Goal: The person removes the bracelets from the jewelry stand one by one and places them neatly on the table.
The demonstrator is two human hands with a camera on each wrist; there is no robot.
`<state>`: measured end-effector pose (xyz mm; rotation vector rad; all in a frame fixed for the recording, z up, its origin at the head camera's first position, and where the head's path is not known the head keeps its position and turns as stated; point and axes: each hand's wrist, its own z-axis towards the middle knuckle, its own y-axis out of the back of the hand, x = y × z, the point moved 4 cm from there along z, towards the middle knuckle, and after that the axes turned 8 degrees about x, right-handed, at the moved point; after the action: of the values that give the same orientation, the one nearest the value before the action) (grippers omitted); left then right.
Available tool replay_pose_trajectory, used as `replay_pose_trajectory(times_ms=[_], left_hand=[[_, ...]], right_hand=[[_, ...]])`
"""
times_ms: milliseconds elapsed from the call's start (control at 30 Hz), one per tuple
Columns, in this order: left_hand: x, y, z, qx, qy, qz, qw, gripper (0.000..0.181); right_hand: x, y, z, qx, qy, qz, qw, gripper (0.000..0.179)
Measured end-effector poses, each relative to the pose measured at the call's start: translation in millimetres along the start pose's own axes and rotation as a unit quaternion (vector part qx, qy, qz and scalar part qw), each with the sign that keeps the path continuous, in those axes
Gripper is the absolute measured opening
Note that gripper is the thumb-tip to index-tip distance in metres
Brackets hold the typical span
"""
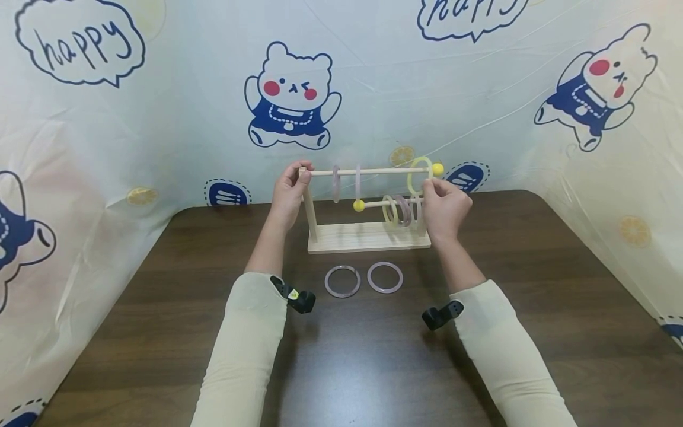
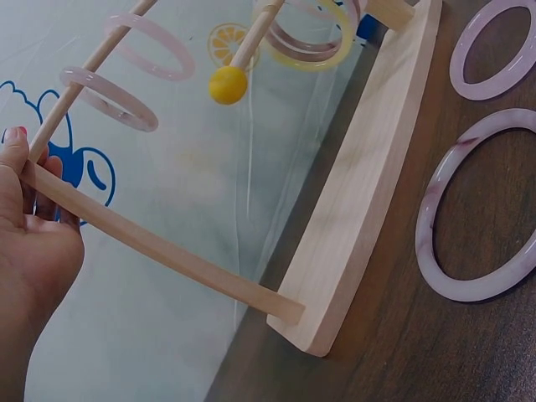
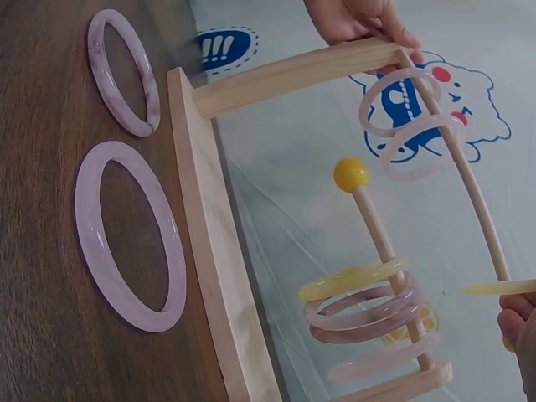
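Observation:
My left hand (image 1: 288,194) grips the top of the left post (image 1: 310,210) of a pale wooden bangle rack, where the upper rod (image 1: 386,171) meets it. At that rod's right end, beside a yellow ball (image 1: 437,170), my right hand (image 1: 447,209) pinches a yellow bangle (image 3: 490,289) that encircles the rod. Two pale lavender bangles, one (image 1: 336,185) nearer the post and another (image 1: 358,187), hang from the same rod. Below, a shorter rod with a yellow ball tip (image 1: 359,206) carries a yellow bangle (image 3: 347,281), purplish bangles and a pale one.
On the dark wooden table (image 1: 352,356), in front of the rack's base (image 1: 368,242), lie a marbled lavender bangle (image 2: 427,218) and a plain lavender bangle (image 3: 89,226). A cloth printed with bears (image 1: 293,89) hangs behind. Each sleeve cuff bears a small black camera.

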<state>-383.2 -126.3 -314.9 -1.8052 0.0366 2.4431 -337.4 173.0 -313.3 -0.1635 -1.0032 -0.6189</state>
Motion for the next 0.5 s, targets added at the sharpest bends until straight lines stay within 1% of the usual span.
replay_pose_trajectory(times_ms=[267,400,500], left_hand=[[0.4,0.8,0.2,0.001,0.003,0.007,1.0,0.035],[0.2,0.3,0.6,0.0,0.0,0.003,1.0,0.034],[0.2,0.3,0.7,-0.001,-0.002,-0.002,1.0,0.028]], right_hand=[[-2.5,1.1,0.9,-0.007,-0.021,0.021,0.9995,0.014],[-2.9,2.1,0.0,-0.01,-0.022,0.025,0.9994,0.014],[-3.5,3.0,-0.6,-0.013,-0.021,0.025,0.9994,0.013]])
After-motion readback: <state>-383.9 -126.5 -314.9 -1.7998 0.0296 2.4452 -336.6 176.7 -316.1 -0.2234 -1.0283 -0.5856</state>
